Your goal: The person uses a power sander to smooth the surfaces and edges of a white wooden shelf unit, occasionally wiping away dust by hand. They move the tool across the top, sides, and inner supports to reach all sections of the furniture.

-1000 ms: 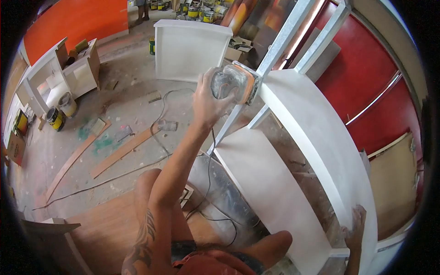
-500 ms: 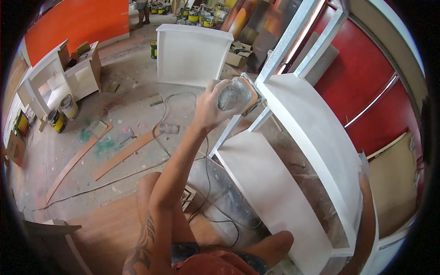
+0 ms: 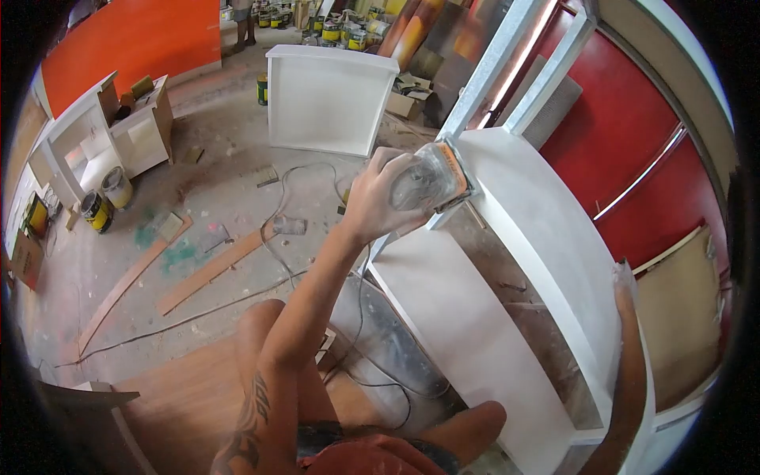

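Observation:
My left hand (image 3: 374, 194) is wrapped around a dusty electric sander (image 3: 427, 178), with an orange band near its pad. The sander's pad is against the upper left end of a white-painted furniture frame (image 3: 546, 214), close to where bare metallic-looking legs (image 3: 484, 75) rise. My right hand (image 3: 624, 279), white with dust, is curled on the frame's right edge; its fingers show only in part. A lower white board (image 3: 467, 317) of the same frame runs beside my knee.
A cord (image 3: 360, 301) winds across the floor near my legs. A white drawer-like box (image 3: 324, 103) stands ahead. Wooden strips (image 3: 214, 269) and paint cans (image 3: 96, 210) are on the left. A person's legs (image 3: 244, 28) show at the back.
My left hand and the sander have moved right and slightly down along the end of the frame. My right hand has come into clearer view on the frame's edge.

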Available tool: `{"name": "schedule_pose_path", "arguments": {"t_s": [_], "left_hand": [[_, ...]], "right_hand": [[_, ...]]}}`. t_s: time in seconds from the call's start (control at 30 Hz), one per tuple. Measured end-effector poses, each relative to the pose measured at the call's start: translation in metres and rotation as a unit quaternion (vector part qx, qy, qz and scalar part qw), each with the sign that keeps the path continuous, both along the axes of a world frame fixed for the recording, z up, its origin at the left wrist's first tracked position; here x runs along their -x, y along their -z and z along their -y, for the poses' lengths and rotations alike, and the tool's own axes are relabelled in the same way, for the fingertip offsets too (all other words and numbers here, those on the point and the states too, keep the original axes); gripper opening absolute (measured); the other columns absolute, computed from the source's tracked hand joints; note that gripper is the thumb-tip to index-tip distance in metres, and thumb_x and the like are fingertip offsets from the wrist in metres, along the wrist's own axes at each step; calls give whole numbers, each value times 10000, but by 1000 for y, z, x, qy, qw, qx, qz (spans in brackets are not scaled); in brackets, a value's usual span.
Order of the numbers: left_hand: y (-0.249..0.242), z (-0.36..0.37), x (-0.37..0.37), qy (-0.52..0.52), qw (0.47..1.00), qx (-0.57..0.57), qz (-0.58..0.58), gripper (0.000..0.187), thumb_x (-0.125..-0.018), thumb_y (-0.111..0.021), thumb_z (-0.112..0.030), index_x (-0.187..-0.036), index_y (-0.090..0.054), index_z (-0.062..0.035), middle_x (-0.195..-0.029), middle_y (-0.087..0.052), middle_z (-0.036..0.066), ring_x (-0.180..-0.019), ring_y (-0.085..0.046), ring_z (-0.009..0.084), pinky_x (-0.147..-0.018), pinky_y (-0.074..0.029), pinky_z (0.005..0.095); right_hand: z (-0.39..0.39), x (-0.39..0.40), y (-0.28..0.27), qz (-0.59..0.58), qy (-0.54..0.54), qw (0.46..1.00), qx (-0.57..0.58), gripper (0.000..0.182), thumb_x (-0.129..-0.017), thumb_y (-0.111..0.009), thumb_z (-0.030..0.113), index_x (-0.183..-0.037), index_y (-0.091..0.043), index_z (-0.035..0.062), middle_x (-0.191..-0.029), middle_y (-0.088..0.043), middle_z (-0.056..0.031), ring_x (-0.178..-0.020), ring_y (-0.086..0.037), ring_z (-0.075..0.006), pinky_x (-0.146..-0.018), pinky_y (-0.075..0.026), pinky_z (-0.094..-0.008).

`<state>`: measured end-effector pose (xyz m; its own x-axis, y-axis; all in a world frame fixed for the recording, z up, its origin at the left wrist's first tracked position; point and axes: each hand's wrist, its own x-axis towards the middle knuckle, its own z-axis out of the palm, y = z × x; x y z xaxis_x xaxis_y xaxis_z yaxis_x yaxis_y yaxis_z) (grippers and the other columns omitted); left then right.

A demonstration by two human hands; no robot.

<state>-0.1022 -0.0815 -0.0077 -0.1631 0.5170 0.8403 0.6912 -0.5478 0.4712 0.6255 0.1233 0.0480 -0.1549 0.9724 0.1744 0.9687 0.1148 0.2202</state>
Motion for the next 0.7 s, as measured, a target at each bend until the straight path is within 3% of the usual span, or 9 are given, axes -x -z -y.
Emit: {"name": "schedule_pose_path", "arguments": {"t_s": [0.03, 0.1, 0.2, 0.3, 0.4, 0.53, 0.7], "left_hand": [[5, 0, 0, 3, 1000, -2, 13, 832, -624, -939, -143, -1365, -567, -73, -1261, -628, 186, -1132, -662, 404, -958, -561, 463], [11, -2, -1, 6, 1000, -4, 27, 829, -624, -940, -143, -1360, -568, -66, -1261, -629, 185, -1140, -661, 400, -965, -557, 462], [11, -4, -1, 13, 998, -23, 49, 813, -634, -942, -145, -1351, -569, -59, -1261, -630, 186, -1147, -660, 388, -973, -554, 463], [4, -3, -1, 15, 999, -13, 42, 805, -642, -945, -146, -1349, -570, -63, -1264, -630, 181, -1147, -662, 380, -972, -556, 464], [5, 0, -3, 18, 999, 2, 50, 803, -643, -951, -147, -1346, -572, -63, -1258, -630, 181, -1142, -663, 378, -971, -557, 463], [11, -2, -4, 16, 998, -6, 52, 777, -652, -938, -133, -1338, -579, -64, -1242, -630, 183, -1134, -664, 376, -970, -555, 459], [4, -5, -1, 16, 997, 3, 74, 774, -653, -932, -123, -1339, -578, -66, -1240, -629, 189, -1152, -655, 375, -979, -550, 465]], "right_hand": [[3, 3, -1, -1, 0, 1000, -1, 543, -1137, -338, 335, -1617, -391, 88, -1649, -388, -237, -1548, -327, -410, -1295, -212, -454], [15, 16, -5, -123, 21, 992, 25, 542, -1139, -332, 349, -1612, -400, 91, -1669, -347, -249, -1565, -290, -413, -1298, -203, -454], [23, 37, -13, -138, 61, 988, 36, 537, -1138, -333, 342, -1608, -403, 93, -1709, -258, -249, -1584, -237, -423, -1301, -195, -452], [-8, -4, 4, -136, 29, 990, 35, 553, -1142, -328, 361, -1620, -380, 85, -1736, -191, -237, -1596, -200, -421, -1306, -183, -459], [-10, -13, 7, -69, 5, 998, 8, 574, -1148, -316, 382, -1625, -361, 66, -1736, -188, -238, -1597, -204, -415, -1310, -167, -468], [-9, -1, 2, -67, 13, 998, 10, 606, -1149, -319, 423, -1619, -359, 44, -1728, -214, -240, -1597, -205, -413, -1309, -170, -471], [17, 40, -13, -156, 81, 984, 19, 637, -1134, -362, 448, -1615, -363, 31, -1684, -307, -266, -1578, -245, -426, -1295, -213, -470]]}}
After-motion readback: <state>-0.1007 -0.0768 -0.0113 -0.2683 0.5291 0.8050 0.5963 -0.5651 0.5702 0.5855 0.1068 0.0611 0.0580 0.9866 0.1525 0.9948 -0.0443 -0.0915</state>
